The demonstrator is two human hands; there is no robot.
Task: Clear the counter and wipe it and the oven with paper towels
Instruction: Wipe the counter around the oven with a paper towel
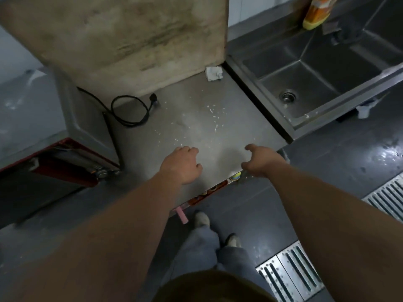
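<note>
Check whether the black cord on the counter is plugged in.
Unplugged. The cord lies coiled on the counter, and its plug rests loose on the steel, in no socket.

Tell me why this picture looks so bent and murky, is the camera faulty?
Head view: the wide-angle lens bows straight edges, such as the sink rim, and stretches the forearms near the bottom. Lighting is dim and soft overall; the counter has a dull sheen, and wet floor at right shows glare. Both hands, left hand and right hand, look slightly blurred.
</note>
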